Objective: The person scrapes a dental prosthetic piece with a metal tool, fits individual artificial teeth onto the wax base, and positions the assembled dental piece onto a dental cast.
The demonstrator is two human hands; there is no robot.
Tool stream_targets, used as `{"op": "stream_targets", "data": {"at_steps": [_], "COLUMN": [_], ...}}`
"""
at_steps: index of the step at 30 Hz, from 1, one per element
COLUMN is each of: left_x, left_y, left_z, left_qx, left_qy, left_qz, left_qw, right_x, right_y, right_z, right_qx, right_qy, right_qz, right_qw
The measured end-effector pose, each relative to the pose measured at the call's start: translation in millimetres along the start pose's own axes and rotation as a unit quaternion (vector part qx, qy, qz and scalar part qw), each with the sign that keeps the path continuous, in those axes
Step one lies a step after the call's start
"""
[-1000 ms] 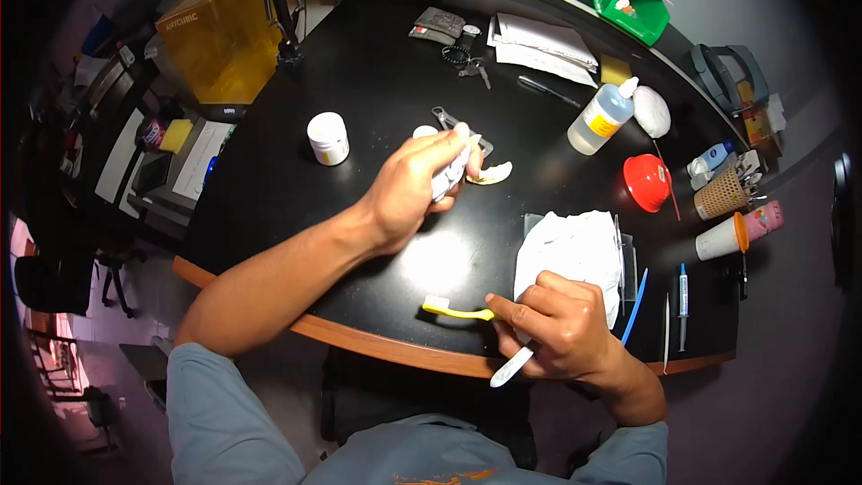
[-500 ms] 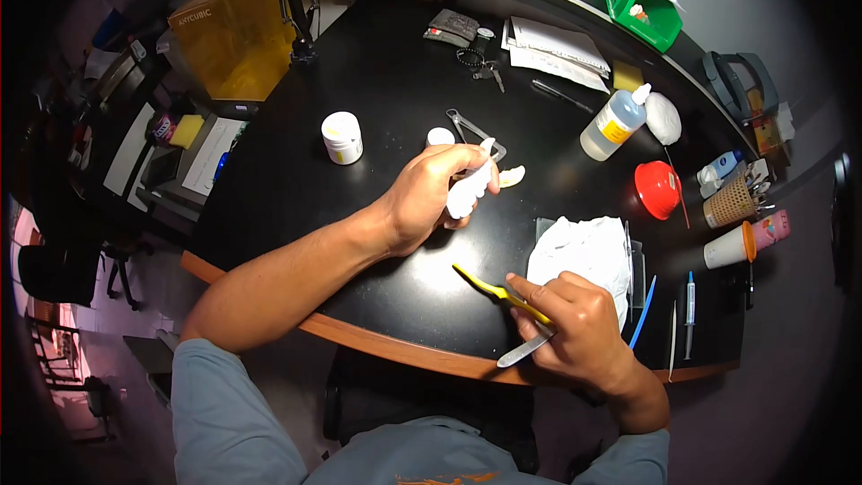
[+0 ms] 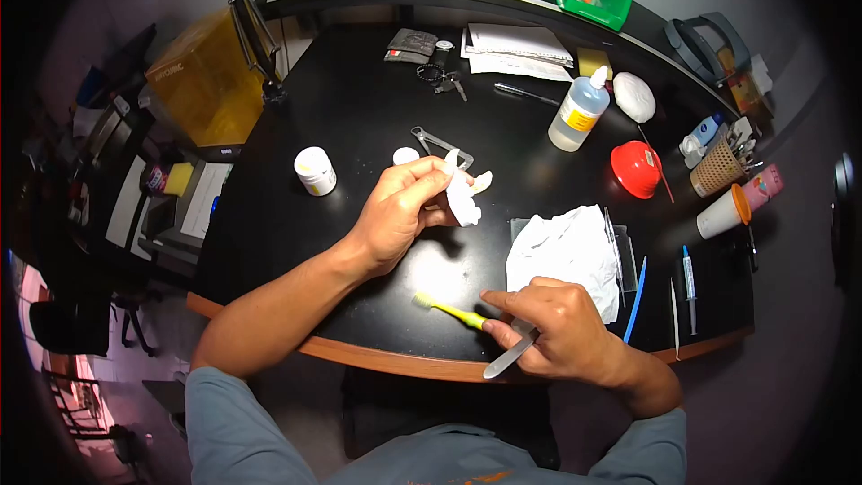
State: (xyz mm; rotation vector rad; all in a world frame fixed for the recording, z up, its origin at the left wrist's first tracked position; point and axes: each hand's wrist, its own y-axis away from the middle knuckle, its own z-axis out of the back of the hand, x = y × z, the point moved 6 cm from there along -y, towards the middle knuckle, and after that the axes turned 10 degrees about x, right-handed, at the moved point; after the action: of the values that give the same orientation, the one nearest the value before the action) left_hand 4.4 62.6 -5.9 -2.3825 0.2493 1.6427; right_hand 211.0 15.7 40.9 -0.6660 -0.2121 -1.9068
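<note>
My left hand (image 3: pixel 391 216) grips a white, lumpy piece that looks like a dental cast (image 3: pixel 463 201) above the middle of the desk. A cream-coloured curved piece (image 3: pixel 482 182) shows just beyond it. Low over the desk's front, my right hand (image 3: pixel 561 328) is closed on a yellow-green toothbrush (image 3: pixel 462 314), its bristled head pointing left. A flat metal tool (image 3: pixel 510 357) also sticks out of that hand, toward the front edge; its other end is hidden. Behind my left hand are a small white lid or jar (image 3: pixel 405 156) and a metal caliper-like tool (image 3: pixel 438 141).
A white jar (image 3: pixel 315 171) stands left. A crumpled white cloth (image 3: pixel 561 251) lies beside my right hand, with a blue stick (image 3: pixel 637 301) and a syringe (image 3: pixel 689 287) farther right. Behind are a liquid bottle (image 3: pixel 577 114), a red bowl (image 3: pixel 636 169) and a cup (image 3: pixel 721 213).
The view has shifted. My left hand has turned the white cast to another angle. The toothbrush has rolled in my right hand, so its bristles now show.
</note>
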Motion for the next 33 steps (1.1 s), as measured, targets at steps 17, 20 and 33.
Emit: {"op": "stream_targets", "data": {"at_steps": [17,20,33], "left_x": [1,-4,2], "left_y": [6,13,16], "left_z": [-13,-27,-45], "left_qx": [0.028,0.049,0.145], "left_qy": [0.052,0.020,-0.029], "left_qz": [0.001,0.030,0.039], "left_qw": [0.998,0.998,0.988], "right_x": [-18,-23,-27], "right_y": [-2,-1,0], "right_z": [25,29,32], "right_qx": [-0.167,-0.193,-0.185], "right_qy": [0.032,0.013,0.017], "right_qz": [-0.002,-0.013,0.045], "right_qw": [0.985,0.981,0.982]}}
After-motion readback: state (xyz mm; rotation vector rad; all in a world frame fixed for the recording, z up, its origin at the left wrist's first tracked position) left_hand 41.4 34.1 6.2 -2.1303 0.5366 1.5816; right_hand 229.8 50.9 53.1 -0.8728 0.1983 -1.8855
